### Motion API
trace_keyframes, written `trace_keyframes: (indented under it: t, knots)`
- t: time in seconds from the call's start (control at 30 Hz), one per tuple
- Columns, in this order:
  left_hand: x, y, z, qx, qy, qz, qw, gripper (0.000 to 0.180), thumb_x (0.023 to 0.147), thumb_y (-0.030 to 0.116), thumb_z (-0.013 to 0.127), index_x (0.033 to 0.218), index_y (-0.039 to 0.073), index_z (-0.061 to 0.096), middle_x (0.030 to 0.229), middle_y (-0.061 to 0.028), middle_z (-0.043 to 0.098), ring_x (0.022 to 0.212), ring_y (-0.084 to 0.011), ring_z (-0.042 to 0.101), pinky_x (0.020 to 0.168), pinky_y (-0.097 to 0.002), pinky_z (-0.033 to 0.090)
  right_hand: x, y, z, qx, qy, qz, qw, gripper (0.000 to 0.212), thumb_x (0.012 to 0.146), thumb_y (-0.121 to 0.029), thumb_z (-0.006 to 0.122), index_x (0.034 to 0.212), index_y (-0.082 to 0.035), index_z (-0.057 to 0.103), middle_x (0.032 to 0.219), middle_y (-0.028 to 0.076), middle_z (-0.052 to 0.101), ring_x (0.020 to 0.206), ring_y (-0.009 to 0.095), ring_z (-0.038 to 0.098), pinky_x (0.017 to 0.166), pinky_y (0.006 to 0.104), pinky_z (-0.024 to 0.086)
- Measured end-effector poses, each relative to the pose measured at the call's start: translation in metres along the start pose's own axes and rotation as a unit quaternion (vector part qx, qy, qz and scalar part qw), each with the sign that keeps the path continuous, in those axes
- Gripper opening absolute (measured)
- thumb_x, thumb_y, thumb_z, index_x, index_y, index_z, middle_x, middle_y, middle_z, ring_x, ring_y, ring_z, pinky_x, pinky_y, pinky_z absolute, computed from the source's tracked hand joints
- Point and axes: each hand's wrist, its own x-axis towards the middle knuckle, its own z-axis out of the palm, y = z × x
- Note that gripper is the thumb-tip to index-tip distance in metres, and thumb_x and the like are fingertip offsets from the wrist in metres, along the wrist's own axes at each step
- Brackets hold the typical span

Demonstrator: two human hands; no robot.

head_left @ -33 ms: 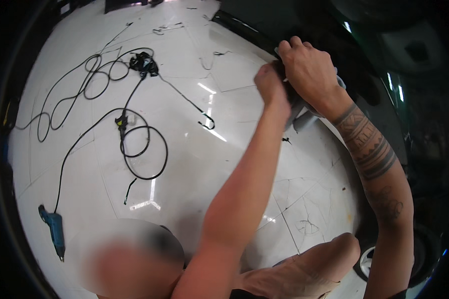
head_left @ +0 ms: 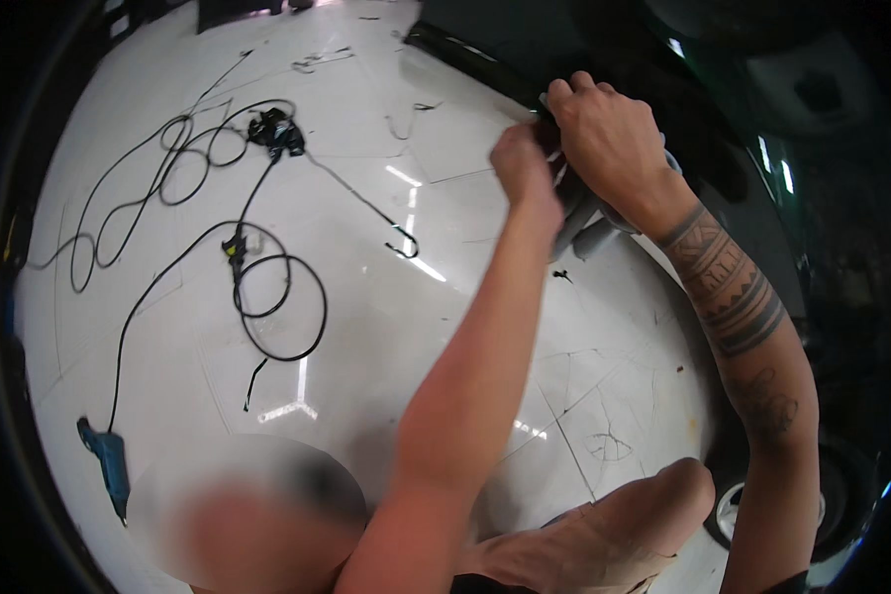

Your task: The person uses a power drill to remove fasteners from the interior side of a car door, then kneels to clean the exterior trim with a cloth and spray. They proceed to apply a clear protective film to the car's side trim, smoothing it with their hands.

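Beside the lower edge of a glossy dark car body (head_left: 762,267), my two hands are close together. My left hand (head_left: 525,163) is closed, with its fingers curled at a dark part. My right hand (head_left: 609,134), on the tattooed forearm, sits just right of it and slightly higher, with its fingers bent over something at the car's edge. What either hand grips is hidden by the hands themselves. Below my right palm, grey rounded, tube-like parts (head_left: 599,238) show.
Pale cracked floor tiles (head_left: 396,327) spread to the left. Black cable (head_left: 282,351) lies there in loops with a black bundle (head_left: 277,134). A blue corded hand tool (head_left: 112,465) rests at lower left. A wheel (head_left: 731,510) is at lower right, near my bent knee (head_left: 685,490).
My left hand has shifted slightly left, away from my right hand. The whole view has also moved a little; my right hand keeps its place at the car's edge.
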Motion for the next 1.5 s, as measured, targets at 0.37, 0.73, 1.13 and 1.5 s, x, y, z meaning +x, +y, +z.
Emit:
trace_keyframes:
  t: [0.37,0.73,1.13,1.5]
  knots:
    - [-0.11,-0.062,0.027,0.498,-0.201,0.093,0.838,0.049,0.094,0.046,0.049,0.127,0.01,0.048,0.123,-0.0147,0.05,0.113,-0.0278,0.052,0.093,-0.0409,0.043,-0.185,0.055,-0.01,0.354,0.1,0.268,0.89,0.027,0.076,-0.005,0.059,0.1,0.0,0.047,0.094,0.02,0.053,0.08,0.041,0.059,0.066,0.0486,0.048]
    - [-0.132,-0.123,0.003,0.553,-0.295,-0.027,0.778,0.06,0.098,0.048,0.04,0.144,0.01,0.035,0.14,-0.0117,0.04,0.131,-0.022,0.035,0.108,-0.0364,0.027,-0.246,0.03,0.013,0.525,0.118,0.401,0.741,0.043,0.077,-0.014,0.066,0.11,0.003,0.045,0.101,0.027,0.055,0.094,0.044,0.055,0.081,0.0467,0.045]
    - [-0.132,-0.148,-0.024,0.547,-0.278,-0.09,0.785,0.07,0.088,0.049,0.058,0.136,0.0,0.042,0.122,-0.011,0.052,0.11,-0.0178,0.049,0.092,-0.0332,0.04,-0.273,0.038,0.023,0.527,-0.004,0.403,0.749,0.04,0.073,-0.015,0.068,0.1,0.008,0.05,0.102,0.028,0.055,0.095,0.045,0.055,0.081,0.0471,0.045]
    - [-0.1,0.062,0.122,0.779,-0.398,-0.48,-0.066,0.062,0.077,0.054,0.058,0.101,-0.002,0.069,0.076,-0.0151,0.067,0.078,-0.0287,0.067,0.061,-0.037,0.054,-0.247,-0.004,-0.164,0.771,-0.064,-0.048,0.631,0.03,0.081,-0.012,0.061,0.104,0.005,0.054,0.106,0.016,0.053,0.093,0.028,0.057,0.079,0.034,0.047]
